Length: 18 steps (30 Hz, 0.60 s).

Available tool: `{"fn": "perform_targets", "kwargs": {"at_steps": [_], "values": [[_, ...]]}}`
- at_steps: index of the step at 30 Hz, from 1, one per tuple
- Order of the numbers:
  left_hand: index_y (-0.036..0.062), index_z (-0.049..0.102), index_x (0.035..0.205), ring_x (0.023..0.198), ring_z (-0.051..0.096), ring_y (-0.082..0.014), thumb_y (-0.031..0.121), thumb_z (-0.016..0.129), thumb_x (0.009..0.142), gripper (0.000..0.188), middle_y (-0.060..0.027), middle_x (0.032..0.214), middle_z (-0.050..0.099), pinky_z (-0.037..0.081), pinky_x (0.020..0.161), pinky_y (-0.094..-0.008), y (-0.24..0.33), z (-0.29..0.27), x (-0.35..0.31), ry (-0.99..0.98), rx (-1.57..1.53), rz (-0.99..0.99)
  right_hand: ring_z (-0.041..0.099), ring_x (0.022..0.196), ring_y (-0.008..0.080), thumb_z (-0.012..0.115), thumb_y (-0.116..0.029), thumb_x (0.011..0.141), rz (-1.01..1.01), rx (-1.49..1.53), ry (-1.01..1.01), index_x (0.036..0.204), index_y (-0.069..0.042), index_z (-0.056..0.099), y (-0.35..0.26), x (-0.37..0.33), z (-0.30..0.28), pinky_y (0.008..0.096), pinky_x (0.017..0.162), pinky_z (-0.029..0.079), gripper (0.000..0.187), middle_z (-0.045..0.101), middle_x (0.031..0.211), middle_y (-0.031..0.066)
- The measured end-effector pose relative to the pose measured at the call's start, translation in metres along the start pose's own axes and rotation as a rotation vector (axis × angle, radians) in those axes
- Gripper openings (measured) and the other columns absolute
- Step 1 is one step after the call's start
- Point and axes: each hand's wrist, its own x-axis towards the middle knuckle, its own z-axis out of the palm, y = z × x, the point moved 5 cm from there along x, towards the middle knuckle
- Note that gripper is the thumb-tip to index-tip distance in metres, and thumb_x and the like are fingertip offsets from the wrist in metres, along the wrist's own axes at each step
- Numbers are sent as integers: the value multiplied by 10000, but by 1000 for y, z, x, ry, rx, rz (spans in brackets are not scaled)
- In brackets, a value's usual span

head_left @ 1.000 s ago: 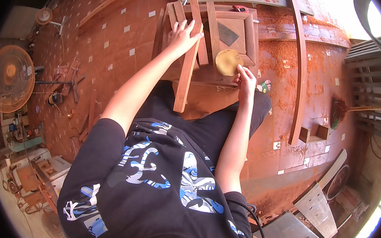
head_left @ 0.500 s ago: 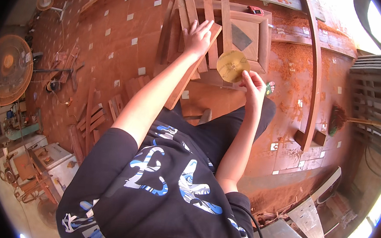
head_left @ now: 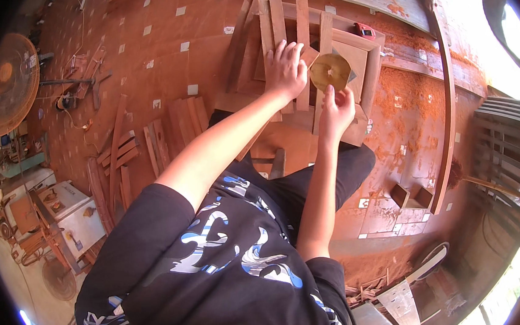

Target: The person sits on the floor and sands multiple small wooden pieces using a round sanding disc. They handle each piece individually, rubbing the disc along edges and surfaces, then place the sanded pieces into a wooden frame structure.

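Observation:
My right hand [head_left: 338,112] pinches the lower edge of a round, gold-coloured sanding disc [head_left: 330,71] between thumb and fingers. To its left, my left hand [head_left: 286,74] lies palm down on a reddish wooden board [head_left: 309,54], fingers stretched toward the board's far end. My hand and forearm cover much of that board. Beneath both hands, several narrow wood strips [head_left: 302,19] rest across a framed wooden panel [head_left: 372,73]. A dark, flat piece [head_left: 352,75] on the panel is partly hidden behind the disc.
A red tape measure [head_left: 364,30] sits on the panel's far edge. A long beam [head_left: 446,122] runs along the right, near sawdust [head_left: 408,107] and a broom [head_left: 456,175]. Wood offcuts [head_left: 120,151] and an orange fan [head_left: 11,85] stand left; a white machine [head_left: 70,208] is lower left.
The disc and my right hand have moved closer to my left hand. My left hand has shifted slightly nearer and right, its fingers less spread. The whole view has shifted a little.

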Motion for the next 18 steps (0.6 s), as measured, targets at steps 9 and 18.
{"fn": "perform_targets", "kwargs": {"at_steps": [9,18], "values": [[60,491,1428,1478,330,-341,271,479,992,485,-214,1574,353,263,1194,-523,15,-8,-1,-11,166,22,632,1095,327,755,-177,812,-315,-687,-269,1379,-25,583,-38,40,46,427,916,520,612,646,1235,189],[57,498,1408,1478,334,-327,240,579,964,487,-190,1545,378,263,1183,-499,14,-11,-4,1,101,-1,268,1472,486,559,-147,951,-766,-895,-613,1492,-7,427,-13,53,92,507,1206,294,575,355,1592,209]]}}
